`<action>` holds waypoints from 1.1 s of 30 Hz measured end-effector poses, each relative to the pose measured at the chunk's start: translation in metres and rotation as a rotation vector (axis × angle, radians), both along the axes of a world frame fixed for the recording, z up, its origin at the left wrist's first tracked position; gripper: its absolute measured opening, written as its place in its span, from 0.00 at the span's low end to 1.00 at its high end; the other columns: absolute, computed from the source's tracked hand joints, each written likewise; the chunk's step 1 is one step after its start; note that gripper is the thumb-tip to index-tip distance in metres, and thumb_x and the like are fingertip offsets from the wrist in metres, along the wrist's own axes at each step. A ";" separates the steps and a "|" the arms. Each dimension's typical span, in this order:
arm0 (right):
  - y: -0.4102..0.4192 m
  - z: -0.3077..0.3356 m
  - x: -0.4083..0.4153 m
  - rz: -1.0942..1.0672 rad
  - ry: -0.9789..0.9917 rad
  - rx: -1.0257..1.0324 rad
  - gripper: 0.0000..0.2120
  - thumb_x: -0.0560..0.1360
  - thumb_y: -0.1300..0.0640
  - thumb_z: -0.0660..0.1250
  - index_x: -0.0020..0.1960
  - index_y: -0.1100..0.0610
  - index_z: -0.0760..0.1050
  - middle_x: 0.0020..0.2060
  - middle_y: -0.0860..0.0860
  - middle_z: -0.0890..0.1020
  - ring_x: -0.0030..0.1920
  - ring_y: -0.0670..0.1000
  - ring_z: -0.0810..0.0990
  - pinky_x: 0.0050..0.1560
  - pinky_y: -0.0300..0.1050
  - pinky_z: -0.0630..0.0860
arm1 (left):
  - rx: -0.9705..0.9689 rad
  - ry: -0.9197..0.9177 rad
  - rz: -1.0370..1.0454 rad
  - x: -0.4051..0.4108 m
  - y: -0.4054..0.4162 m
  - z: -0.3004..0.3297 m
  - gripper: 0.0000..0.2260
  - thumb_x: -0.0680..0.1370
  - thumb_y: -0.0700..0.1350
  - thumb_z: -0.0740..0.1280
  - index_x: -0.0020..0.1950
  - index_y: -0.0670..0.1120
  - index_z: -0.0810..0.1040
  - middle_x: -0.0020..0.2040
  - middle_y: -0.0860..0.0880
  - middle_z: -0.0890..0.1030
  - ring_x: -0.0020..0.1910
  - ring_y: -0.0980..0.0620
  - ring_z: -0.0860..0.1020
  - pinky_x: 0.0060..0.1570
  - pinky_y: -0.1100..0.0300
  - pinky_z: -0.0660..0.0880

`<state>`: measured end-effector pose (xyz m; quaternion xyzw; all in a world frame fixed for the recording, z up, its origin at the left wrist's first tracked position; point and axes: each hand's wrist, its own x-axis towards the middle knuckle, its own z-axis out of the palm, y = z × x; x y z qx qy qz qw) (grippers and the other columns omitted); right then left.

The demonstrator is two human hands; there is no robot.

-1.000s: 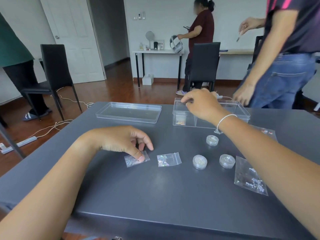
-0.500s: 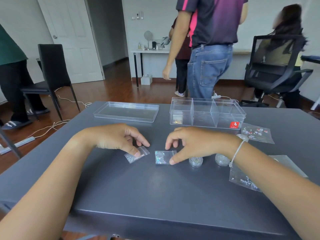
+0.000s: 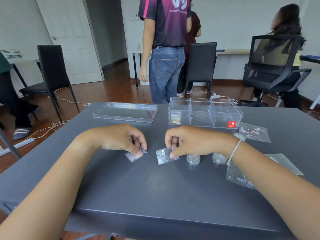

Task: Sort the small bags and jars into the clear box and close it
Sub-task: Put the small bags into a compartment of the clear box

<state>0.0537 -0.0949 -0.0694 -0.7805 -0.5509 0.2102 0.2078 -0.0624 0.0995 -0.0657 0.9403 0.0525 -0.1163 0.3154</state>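
Note:
My left hand (image 3: 119, 140) pinches a small clear bag (image 3: 133, 156) of glitter that lies on the grey table. My right hand (image 3: 190, 140) pinches a second small bag (image 3: 162, 156) by its top edge and tilts it up off the table. Two small round jars (image 3: 193, 159) (image 3: 219, 158) stand just right of that bag, and a third jar (image 3: 239, 136) shows behind my right wrist. The clear box (image 3: 205, 113) with three compartments stands open at the back; something small and gold lies in its left compartment. Its lid (image 3: 125, 112) lies to the left of it.
Larger bags of beads lie at the right: one (image 3: 253, 132) by the box, another (image 3: 239, 178) under my right forearm. A person in jeans (image 3: 164, 70) stands behind the table. Black chairs (image 3: 52, 73) (image 3: 273, 66) and floor cables surround it.
My right hand came back from the box to the second small bag, took hold of it and lifted its top edge. My left hand stayed on the first bag. The standing person moved left.

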 end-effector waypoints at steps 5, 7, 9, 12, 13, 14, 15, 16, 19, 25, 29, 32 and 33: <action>-0.001 0.002 0.005 -0.025 0.053 0.070 0.10 0.71 0.59 0.68 0.36 0.47 0.71 0.36 0.48 0.76 0.30 0.43 0.70 0.29 0.30 0.65 | 0.003 -0.012 0.007 0.000 -0.003 0.000 0.03 0.70 0.46 0.71 0.38 0.55 0.80 0.40 0.56 0.79 0.29 0.64 0.72 0.32 0.74 0.66; -0.001 0.004 0.007 -0.040 0.062 0.103 0.11 0.71 0.60 0.68 0.35 0.47 0.71 0.34 0.46 0.75 0.28 0.39 0.70 0.28 0.27 0.64 | -0.008 -0.036 0.021 0.001 -0.003 0.000 0.04 0.71 0.46 0.71 0.38 0.55 0.80 0.36 0.59 0.80 0.30 0.62 0.72 0.34 0.71 0.67; -0.003 0.006 0.010 -0.055 0.066 0.133 0.10 0.71 0.60 0.68 0.35 0.47 0.71 0.34 0.46 0.76 0.28 0.38 0.70 0.31 0.28 0.65 | -0.050 -0.076 0.048 0.002 -0.003 0.002 0.03 0.71 0.45 0.70 0.39 0.53 0.80 0.35 0.59 0.81 0.34 0.60 0.74 0.38 0.68 0.69; -0.006 0.008 0.015 -0.086 0.101 0.174 0.09 0.72 0.60 0.67 0.36 0.48 0.72 0.37 0.49 0.78 0.35 0.46 0.73 0.41 0.41 0.69 | -0.123 -0.170 0.097 0.006 -0.005 0.007 0.01 0.71 0.45 0.70 0.41 0.50 0.79 0.41 0.49 0.81 0.38 0.56 0.76 0.46 0.63 0.71; -0.007 0.010 0.017 -0.096 0.117 0.190 0.09 0.72 0.60 0.67 0.36 0.49 0.72 0.38 0.50 0.79 0.37 0.49 0.73 0.43 0.44 0.69 | -0.139 -0.198 0.111 0.008 -0.006 0.009 0.02 0.71 0.45 0.71 0.41 0.49 0.79 0.41 0.47 0.80 0.37 0.57 0.75 0.44 0.64 0.70; -0.009 0.011 0.018 -0.108 0.128 0.208 0.09 0.72 0.61 0.67 0.37 0.49 0.72 0.38 0.51 0.79 0.38 0.50 0.73 0.44 0.45 0.69 | -0.161 -0.226 0.124 0.010 -0.008 0.011 0.02 0.71 0.44 0.71 0.41 0.49 0.79 0.40 0.47 0.79 0.35 0.58 0.74 0.41 0.66 0.70; -0.010 0.013 0.020 -0.122 0.135 0.225 0.09 0.72 0.61 0.67 0.37 0.49 0.72 0.39 0.52 0.79 0.38 0.50 0.73 0.44 0.44 0.68 | -0.183 -0.254 0.138 0.013 -0.009 0.013 0.02 0.71 0.43 0.71 0.41 0.48 0.78 0.39 0.47 0.79 0.33 0.60 0.74 0.37 0.69 0.70; -0.011 0.014 0.023 -0.139 0.138 0.244 0.09 0.72 0.61 0.67 0.37 0.50 0.72 0.39 0.52 0.80 0.38 0.50 0.72 0.44 0.44 0.68 | -0.198 -0.282 0.150 0.017 -0.011 0.015 0.03 0.71 0.42 0.70 0.41 0.48 0.78 0.38 0.48 0.78 0.32 0.61 0.73 0.34 0.71 0.70; -0.015 0.019 0.031 -0.204 0.127 0.341 0.08 0.72 0.61 0.67 0.38 0.50 0.72 0.38 0.53 0.80 0.34 0.45 0.73 0.40 0.37 0.69 | -0.235 -0.389 0.195 0.031 -0.014 0.021 0.05 0.70 0.40 0.71 0.40 0.49 0.77 0.36 0.49 0.79 0.29 0.62 0.74 0.31 0.69 0.71; -0.023 0.021 0.053 -0.380 0.117 0.578 0.09 0.73 0.61 0.66 0.37 0.50 0.73 0.33 0.46 0.78 0.35 0.50 0.74 0.33 0.33 0.68 | -0.323 -0.591 0.300 0.073 -0.024 0.035 0.04 0.70 0.40 0.71 0.41 0.49 0.80 0.36 0.50 0.80 0.24 0.62 0.72 0.30 0.69 0.72; -0.027 0.019 0.064 -0.485 0.092 0.680 0.10 0.73 0.61 0.66 0.37 0.49 0.72 0.32 0.45 0.78 0.32 0.42 0.73 0.38 0.32 0.69 | -0.325 -0.659 0.305 0.099 -0.032 0.041 0.03 0.72 0.42 0.69 0.42 0.49 0.81 0.41 0.48 0.82 0.29 0.61 0.73 0.32 0.72 0.71; -0.028 0.018 0.069 -0.534 0.070 0.736 0.05 0.73 0.61 0.65 0.40 0.53 0.74 0.32 0.47 0.79 0.33 0.42 0.74 0.39 0.32 0.69 | -0.277 -0.590 0.299 0.116 -0.031 0.037 0.07 0.74 0.43 0.64 0.43 0.52 0.82 0.44 0.43 0.81 0.32 0.57 0.74 0.40 0.65 0.75; -0.028 0.018 0.070 -0.546 0.071 0.748 0.03 0.73 0.61 0.65 0.41 0.54 0.74 0.34 0.48 0.79 0.34 0.43 0.74 0.40 0.33 0.70 | -0.251 -0.571 0.302 0.121 -0.031 0.034 0.09 0.74 0.42 0.63 0.43 0.52 0.81 0.44 0.42 0.81 0.34 0.56 0.74 0.42 0.65 0.74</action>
